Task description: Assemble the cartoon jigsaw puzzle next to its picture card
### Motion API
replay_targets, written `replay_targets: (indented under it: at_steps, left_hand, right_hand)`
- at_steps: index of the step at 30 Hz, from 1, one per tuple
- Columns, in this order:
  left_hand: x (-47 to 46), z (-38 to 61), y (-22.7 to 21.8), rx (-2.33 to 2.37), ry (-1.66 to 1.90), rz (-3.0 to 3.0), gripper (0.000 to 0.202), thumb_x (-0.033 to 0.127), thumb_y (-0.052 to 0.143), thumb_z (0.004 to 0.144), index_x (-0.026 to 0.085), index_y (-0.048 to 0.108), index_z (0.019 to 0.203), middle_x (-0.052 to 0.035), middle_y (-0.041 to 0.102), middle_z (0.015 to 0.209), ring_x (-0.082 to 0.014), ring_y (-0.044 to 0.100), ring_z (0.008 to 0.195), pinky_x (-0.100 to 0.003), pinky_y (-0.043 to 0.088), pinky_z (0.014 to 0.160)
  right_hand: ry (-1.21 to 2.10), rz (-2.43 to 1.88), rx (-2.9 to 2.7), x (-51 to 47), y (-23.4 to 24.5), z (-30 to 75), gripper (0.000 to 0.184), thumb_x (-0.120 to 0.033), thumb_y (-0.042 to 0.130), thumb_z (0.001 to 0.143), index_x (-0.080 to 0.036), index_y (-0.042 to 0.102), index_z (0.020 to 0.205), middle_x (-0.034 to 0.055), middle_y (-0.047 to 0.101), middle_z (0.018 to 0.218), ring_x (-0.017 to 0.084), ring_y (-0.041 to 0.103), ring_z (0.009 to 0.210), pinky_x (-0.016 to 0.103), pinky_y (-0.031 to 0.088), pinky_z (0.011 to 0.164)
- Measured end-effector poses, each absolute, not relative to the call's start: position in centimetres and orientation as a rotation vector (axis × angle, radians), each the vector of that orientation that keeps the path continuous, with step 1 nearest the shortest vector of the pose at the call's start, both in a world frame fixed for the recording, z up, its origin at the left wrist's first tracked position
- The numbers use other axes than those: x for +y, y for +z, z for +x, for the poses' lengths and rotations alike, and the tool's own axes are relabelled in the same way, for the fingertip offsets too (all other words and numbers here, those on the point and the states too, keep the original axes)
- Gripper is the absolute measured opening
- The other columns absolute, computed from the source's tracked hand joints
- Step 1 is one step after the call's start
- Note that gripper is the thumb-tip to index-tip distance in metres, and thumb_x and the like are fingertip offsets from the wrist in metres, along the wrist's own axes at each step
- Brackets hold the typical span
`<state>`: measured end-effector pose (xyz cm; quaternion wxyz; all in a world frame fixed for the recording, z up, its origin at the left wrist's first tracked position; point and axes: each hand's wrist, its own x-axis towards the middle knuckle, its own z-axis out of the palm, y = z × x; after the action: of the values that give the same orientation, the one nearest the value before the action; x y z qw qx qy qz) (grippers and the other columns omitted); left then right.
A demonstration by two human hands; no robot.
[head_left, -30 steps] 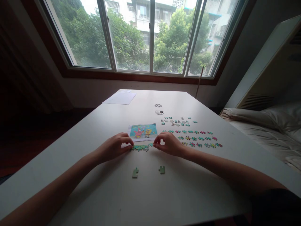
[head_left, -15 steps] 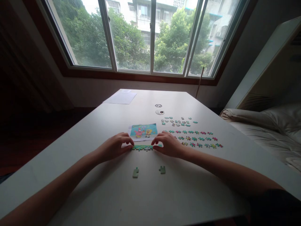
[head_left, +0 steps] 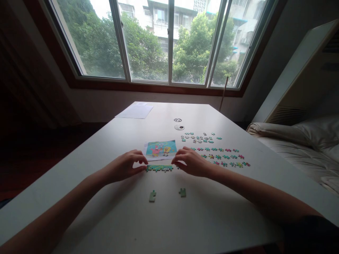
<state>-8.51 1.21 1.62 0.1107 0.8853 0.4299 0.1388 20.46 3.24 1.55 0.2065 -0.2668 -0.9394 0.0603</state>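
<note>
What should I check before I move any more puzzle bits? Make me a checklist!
1. Puzzle strip straight: ok, its pieces line up.
2. Picture face up: ok, just beyond the strip.
3. Left hand by the strip's left end: ok.
4. Right hand holding a piece: cannot tell, too small to see.
5. Left green piece and right green piece joined on: not ok, both lie apart.

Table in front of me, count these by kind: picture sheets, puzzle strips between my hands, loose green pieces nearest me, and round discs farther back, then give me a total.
Picture sheet: 1
Puzzle strip: 1
Loose green pieces nearest you: 2
Round discs: 2
Total: 6
</note>
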Motion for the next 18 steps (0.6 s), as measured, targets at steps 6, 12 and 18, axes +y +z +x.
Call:
replay_targets:
  at_steps: [6, 12, 18]
  left_hand:
    - [1.1, -8.2, 2.0, 1.238, 0.383, 2.580, 0.019, 0.036, 0.057, 0.083, 0.023, 0.069, 0.089, -0.0042, 0.063, 0.088, -0.0171, 0.058, 0.078, -0.025, 0.046, 0.070]
    - [1.3, -8.3, 1.4, 1.264, 0.379, 2.585, 0.020, 0.036, 0.055, 0.084, 0.022, 0.068, 0.091, -0.0053, 0.062, 0.091, -0.0172, 0.058, 0.078, -0.025, 0.046, 0.070]
    - [1.3, -8.3, 1.3, 1.264, 0.348, 2.573, 0.022, 0.036, 0.052, 0.086, 0.023, 0.067, 0.095, -0.0058, 0.061, 0.094, -0.0172, 0.057, 0.079, -0.025, 0.046, 0.070]
  right_hand:
    - [0.129, -0.890, -2.579, 2.7, 1.2, 22.3, 0.010, -0.020, 0.061, 0.083, -0.020, 0.070, 0.086, 0.0059, 0.067, 0.086, 0.018, 0.053, 0.079, 0.029, 0.040, 0.069]
    - [0.138, -0.948, -2.553, 2.5, 0.3, 22.3, 0.007, -0.019, 0.063, 0.080, -0.019, 0.070, 0.083, 0.0054, 0.067, 0.084, 0.018, 0.054, 0.080, 0.030, 0.041, 0.072]
    - [0.153, -0.900, -2.551, 2.6, 0.1, 22.3, 0.009, -0.018, 0.061, 0.081, -0.019, 0.069, 0.084, 0.0050, 0.067, 0.083, 0.017, 0.054, 0.079, 0.029, 0.041, 0.072]
